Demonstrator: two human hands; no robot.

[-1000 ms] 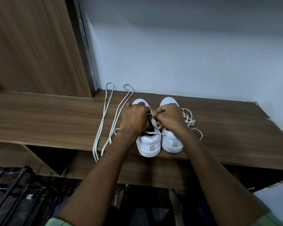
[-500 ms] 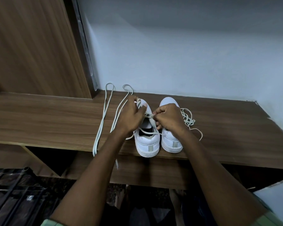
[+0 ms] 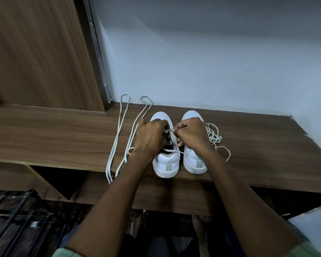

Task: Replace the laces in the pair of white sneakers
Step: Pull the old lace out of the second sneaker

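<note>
left hand (image 3: 150,135) was curled over the left sneaker (image 3: 166,160), fingers pinching a lace end (image 3: 172,136) at the eyelets. right hand (image 3: 190,133) was curled just beside it, also pinching that lace end; the two hands nearly touched above the gap between the shoes. a strand of the same lace lay across the left sneaker's opening. the right sneaker (image 3: 194,162) stood just beside the left one, heels toward the person, toes toward the wall (image 3: 211,62). both sat near the front edge of the wooden counter (image 3: 54,138). two long laces (image 3: 119,138) lay left of the shoes, folded in loops, ends hanging over the counter edge. a tangled lace (image 3: 214,138) lay right of the right sneaker.
</note>
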